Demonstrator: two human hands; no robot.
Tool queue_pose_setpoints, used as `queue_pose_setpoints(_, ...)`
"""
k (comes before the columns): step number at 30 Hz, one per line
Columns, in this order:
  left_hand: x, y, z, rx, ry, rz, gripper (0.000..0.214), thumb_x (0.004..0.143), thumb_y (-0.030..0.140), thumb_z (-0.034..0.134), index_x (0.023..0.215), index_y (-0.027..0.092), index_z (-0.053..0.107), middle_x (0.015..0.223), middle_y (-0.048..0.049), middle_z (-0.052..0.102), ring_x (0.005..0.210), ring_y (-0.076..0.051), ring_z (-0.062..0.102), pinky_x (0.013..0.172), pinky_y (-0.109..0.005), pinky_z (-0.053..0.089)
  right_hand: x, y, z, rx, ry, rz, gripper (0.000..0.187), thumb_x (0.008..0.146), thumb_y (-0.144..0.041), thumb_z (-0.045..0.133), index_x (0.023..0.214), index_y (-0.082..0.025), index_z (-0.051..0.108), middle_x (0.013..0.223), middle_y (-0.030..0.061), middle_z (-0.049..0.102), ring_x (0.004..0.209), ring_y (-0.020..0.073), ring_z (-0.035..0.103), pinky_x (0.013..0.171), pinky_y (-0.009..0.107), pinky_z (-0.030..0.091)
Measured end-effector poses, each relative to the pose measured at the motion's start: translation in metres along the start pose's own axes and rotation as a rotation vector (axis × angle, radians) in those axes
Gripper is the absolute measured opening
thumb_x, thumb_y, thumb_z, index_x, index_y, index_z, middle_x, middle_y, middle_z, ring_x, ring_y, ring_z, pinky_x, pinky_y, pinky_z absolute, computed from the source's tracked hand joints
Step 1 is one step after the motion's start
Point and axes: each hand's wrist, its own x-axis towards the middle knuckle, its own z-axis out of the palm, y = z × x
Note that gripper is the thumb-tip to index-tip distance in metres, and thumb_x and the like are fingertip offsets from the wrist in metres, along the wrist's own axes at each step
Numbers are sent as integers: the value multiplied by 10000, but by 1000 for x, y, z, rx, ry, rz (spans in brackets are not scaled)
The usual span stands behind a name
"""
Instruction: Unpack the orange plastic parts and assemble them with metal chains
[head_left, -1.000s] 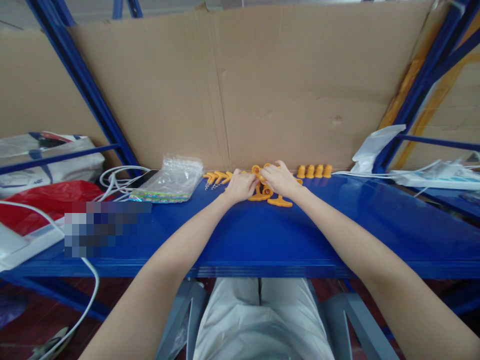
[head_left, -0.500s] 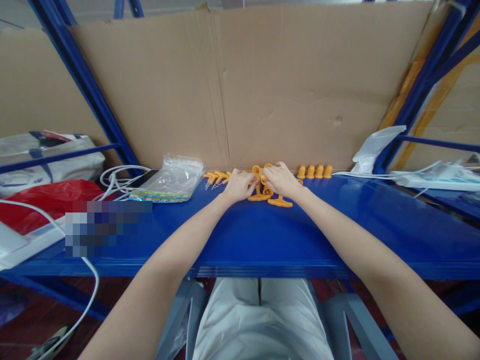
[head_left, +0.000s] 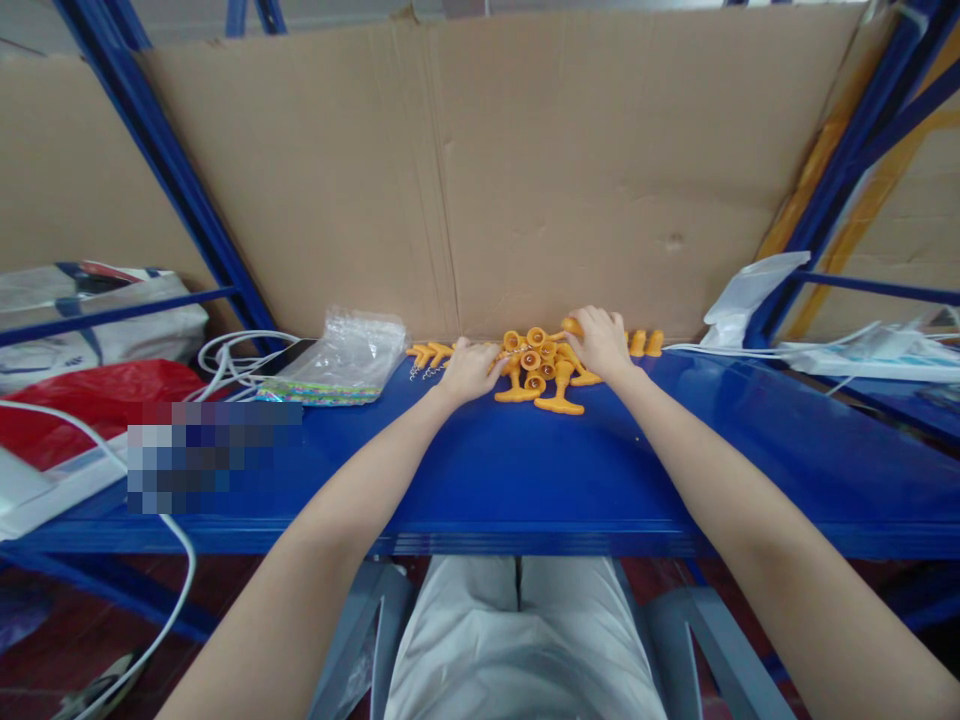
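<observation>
A heap of orange T-shaped plastic parts (head_left: 536, 372) lies on the blue shelf (head_left: 525, 470) against the cardboard backing. My left hand (head_left: 471, 370) rests at the heap's left edge with its fingers curled; what it holds is hidden. My right hand (head_left: 600, 341) has closed on one orange part (head_left: 571, 325) at the heap's right side. A short row of small orange caps (head_left: 646, 343) stands upright just right of that hand. A few more orange parts (head_left: 431, 353) lie left of my left hand.
A clear plastic bag (head_left: 341, 358) with a coloured strip lies to the left, beside a coil of white cable (head_left: 232, 360). A red bag (head_left: 97, 400) sits far left. White bags and cables (head_left: 817, 345) lie at the right. A cardboard sheet (head_left: 525, 170) backs the shelf.
My right hand has moved right and back from the middle of the heap, uncovering several orange parts, and now covers part of the cap row. My left hand has barely shifted.
</observation>
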Motion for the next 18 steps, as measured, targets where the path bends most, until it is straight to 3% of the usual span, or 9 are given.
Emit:
queue_pose_setpoints(5, 0, -1, 3, 11, 11, 25, 288, 1001, 337, 409, 877, 179, 615, 891, -129, 742, 870, -276, 685, 843, -406, 359, -9, 40, 0, 9, 93, 440, 319, 924, -332, 538, 1155, -170, 687, 1246, 204, 626, 1181, 359, 525, 961, 532, 392)
queue_pose_setpoints(10, 0, -2, 4, 11, 19, 56, 304, 1008, 346, 401, 883, 179, 622, 887, -127, 740, 856, -273, 683, 839, -407, 359, -20, 73, 6, 166, 15, 817, 327, 846, -338, 645, 1129, -194, 726, 1159, 152, 680, 1119, 313, 608, 951, 467, 477)
queue_pose_setpoints(13, -1, -2, 4, 7, 12, 53, 296, 1004, 339, 410, 882, 174, 623, 891, -132, 740, 857, -277, 687, 841, -409, 360, -25, 85, 13, 295, -67, 940, 240, 787, -308, 710, 1003, -208, 738, 985, 92, 716, 985, 274, 667, 875, 397, 526)
queue_pose_setpoints(18, -1, -2, 4, 12, 25, 74, 289, 1004, 334, 416, 868, 176, 616, 875, -127, 741, 855, -272, 687, 835, -403, 366, -28, 91, 25, 443, -30, 969, 139, 750, -245, 739, 873, -199, 693, 865, 36, 702, 893, 221, 677, 851, 354, 537)
